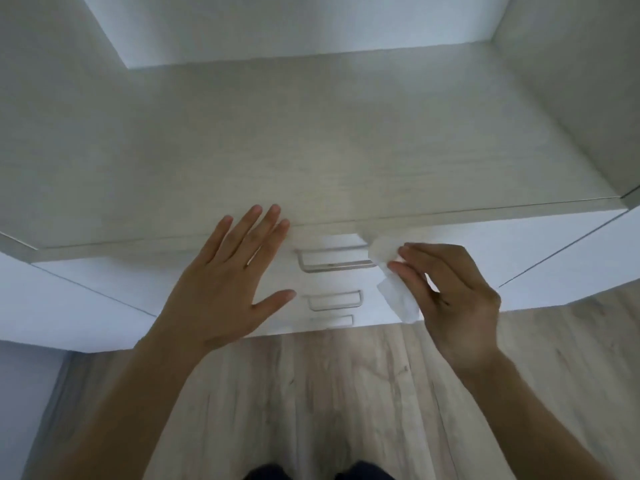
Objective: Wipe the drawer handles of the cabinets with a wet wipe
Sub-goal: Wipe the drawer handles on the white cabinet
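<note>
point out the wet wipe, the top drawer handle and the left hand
wet wipe [398, 299]: head view, on the lower hanging part of the sheet.
top drawer handle [332, 268]: head view, on the middle of the front bar.
left hand [221, 289]: head view, on the back of the hand.

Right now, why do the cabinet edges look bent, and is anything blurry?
Head view: the wide-angle lens bows the cabinet top edges; lighting is soft, no glare; the right hand and its wet wipe look slightly smeared, and the lowest handle is faint.
</note>
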A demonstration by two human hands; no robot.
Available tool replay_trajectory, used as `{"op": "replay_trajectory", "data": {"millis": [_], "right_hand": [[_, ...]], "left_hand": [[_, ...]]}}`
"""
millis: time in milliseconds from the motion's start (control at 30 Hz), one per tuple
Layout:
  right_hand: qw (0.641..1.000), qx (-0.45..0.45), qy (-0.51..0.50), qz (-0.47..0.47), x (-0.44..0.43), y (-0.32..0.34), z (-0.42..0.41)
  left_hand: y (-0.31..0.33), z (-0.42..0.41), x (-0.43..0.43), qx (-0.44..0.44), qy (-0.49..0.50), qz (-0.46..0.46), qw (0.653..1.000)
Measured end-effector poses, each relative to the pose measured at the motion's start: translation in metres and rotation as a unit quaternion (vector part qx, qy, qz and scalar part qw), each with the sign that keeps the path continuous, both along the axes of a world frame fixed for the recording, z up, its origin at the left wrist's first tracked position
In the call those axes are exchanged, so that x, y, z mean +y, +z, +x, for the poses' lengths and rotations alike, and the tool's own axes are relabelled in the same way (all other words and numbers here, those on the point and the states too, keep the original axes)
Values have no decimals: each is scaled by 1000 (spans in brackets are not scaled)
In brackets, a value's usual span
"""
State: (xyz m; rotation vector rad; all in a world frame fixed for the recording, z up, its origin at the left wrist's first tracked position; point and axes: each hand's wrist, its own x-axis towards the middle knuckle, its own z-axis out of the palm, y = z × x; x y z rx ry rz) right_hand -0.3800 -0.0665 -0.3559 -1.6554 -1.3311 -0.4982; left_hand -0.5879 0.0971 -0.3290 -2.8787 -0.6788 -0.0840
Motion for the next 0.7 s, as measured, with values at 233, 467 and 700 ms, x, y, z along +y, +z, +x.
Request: {"op": "replay_trajectory", "data": {"millis": [233,467,700], "right_hand": [[995,-60,50,55,42,-36,-12],[988,-146,38,31,43,-59,-19],[982,-178,58,-37,26,-66,-13]], "left_hand": [[-40,1,24,-95,-60,78,991],[-53,2,31,-153,-88,95,980],[-57,5,36,-162,-102,121,974]]}}
